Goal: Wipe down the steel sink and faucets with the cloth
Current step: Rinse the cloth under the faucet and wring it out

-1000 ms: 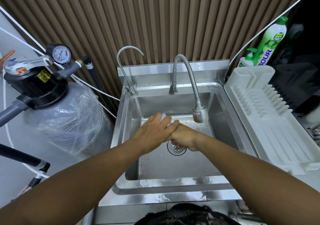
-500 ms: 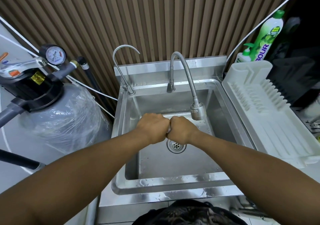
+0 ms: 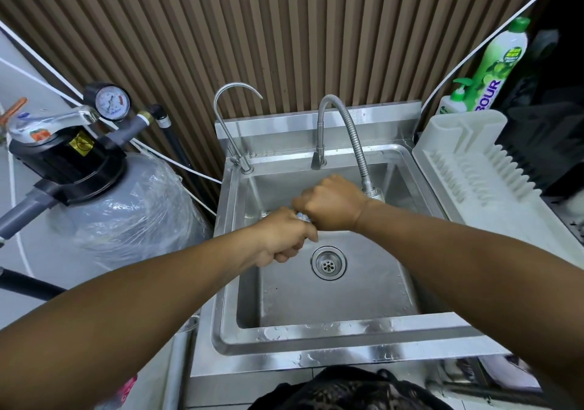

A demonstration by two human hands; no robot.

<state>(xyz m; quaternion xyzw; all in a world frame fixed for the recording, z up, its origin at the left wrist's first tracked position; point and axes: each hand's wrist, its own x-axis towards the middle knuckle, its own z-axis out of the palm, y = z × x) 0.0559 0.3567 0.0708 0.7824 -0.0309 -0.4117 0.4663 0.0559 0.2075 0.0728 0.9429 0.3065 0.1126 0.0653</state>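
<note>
Wringing the cloth [image 3: 301, 217] over the steel sink [image 3: 319, 307], I am gripping it in curled fingers [image 3: 284, 256] of left hand [image 3: 281, 239] and right hand [image 3: 331, 204]; wiping of the wet rim [image 3: 347, 333] and faucets [image 3: 346, 131] is remaining, I judge.

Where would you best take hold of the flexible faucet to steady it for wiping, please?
Probably the spray head at the free end of the flexible faucet, from the right: the ribbed length above likely bends, and the right hand, gripping the cloth, crowds the head's left.
</note>
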